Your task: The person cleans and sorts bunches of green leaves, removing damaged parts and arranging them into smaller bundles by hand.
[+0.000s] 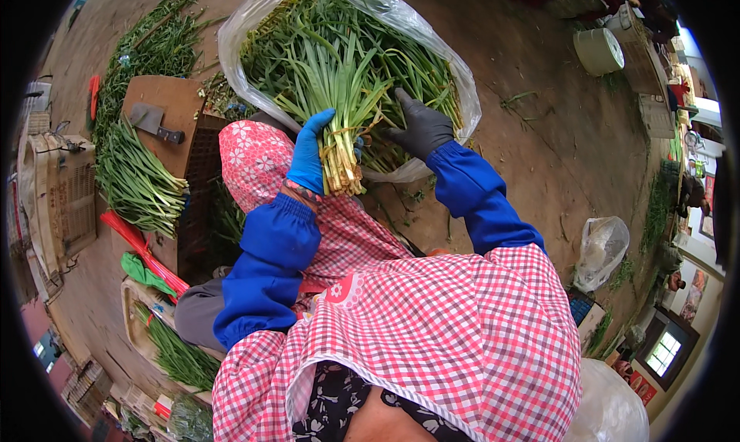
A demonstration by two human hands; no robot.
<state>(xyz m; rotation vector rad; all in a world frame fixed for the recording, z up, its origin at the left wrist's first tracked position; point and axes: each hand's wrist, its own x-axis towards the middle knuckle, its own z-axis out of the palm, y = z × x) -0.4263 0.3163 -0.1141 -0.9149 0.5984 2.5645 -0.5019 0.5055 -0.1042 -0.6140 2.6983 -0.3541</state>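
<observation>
My left hand (309, 151), in a blue glove, grips a bundle of green garlic (338, 145) near its pale root ends. The thumb lies along the bundle's side and the other fingers are mostly hidden. Long green leaves fan away from me over a large clear plastic bag (461, 80). More loose greens (416, 72) fill this bag. Just right of the bundle is my right hand (422, 124), in a black glove. Its visible fingers are spread apart over the bag's near edge, and nothing shows between them.
At left, a cleaver (156, 123) lies on a wooden board (171, 151) beside a pile of trimmed greens (137, 178). Red plastic strips (142, 245) hang near a crate holding greens (181, 349). A white bucket (599, 51) and a crumpled plastic bag (602, 251) stand at right.
</observation>
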